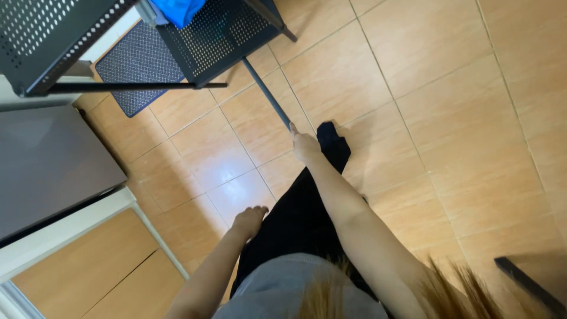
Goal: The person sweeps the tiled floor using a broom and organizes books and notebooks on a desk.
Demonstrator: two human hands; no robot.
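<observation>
My right hand (305,146) is stretched forward and closed around the lower end of a thin dark metal leg (267,93) of a black perforated rack (204,35). The leg slants up to the rack at the top of the head view. My left hand (250,220) hangs lower and to the left, fingers loosely curled, holding nothing. Below both arms are my black trousers (295,218) and a dark-socked foot (334,145) on the tan tiled floor (449,136).
A dark perforated mat (134,68) lies on the floor under the rack. A blue cloth (177,9) sits on the rack. A grey appliance top (47,159) and wooden cabinet doors (88,266) stand at the left. A dark bar (528,283) shows at the lower right.
</observation>
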